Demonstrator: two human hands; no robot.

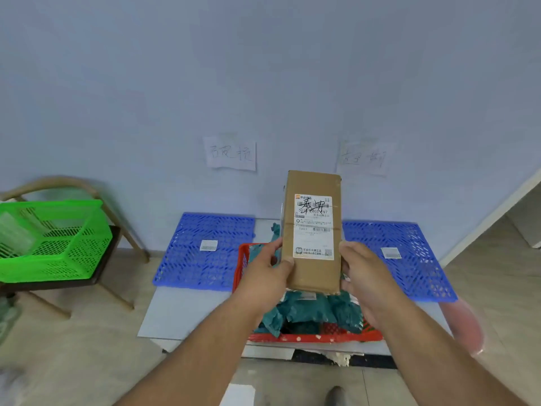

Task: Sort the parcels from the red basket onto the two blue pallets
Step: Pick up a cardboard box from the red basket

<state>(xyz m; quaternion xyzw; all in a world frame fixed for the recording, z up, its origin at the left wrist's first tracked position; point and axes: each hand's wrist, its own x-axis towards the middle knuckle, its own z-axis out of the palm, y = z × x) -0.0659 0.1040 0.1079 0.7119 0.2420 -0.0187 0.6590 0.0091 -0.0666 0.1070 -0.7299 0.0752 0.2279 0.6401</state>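
I hold a tall brown cardboard parcel [311, 183] upright above the red basket [316, 337], its white shipping label facing me. My left hand [268, 269] grips its lower left edge and my right hand [361, 272] its lower right edge. Several dark green bagged parcels [307, 310] lie in the basket below. One blue pallet [202, 250] lies on the floor to the left of the basket, the other blue pallet [407, 259] to the right. Each pallet carries a small white barcode label.
Two handwritten paper signs [231, 153] [363, 156] hang on the wall, one above each pallet. A green basket [49, 238] rests on a wooden chair at the left. A white door frame [491, 218] rises at the right. A shoe tip [335, 395] shows at the bottom.
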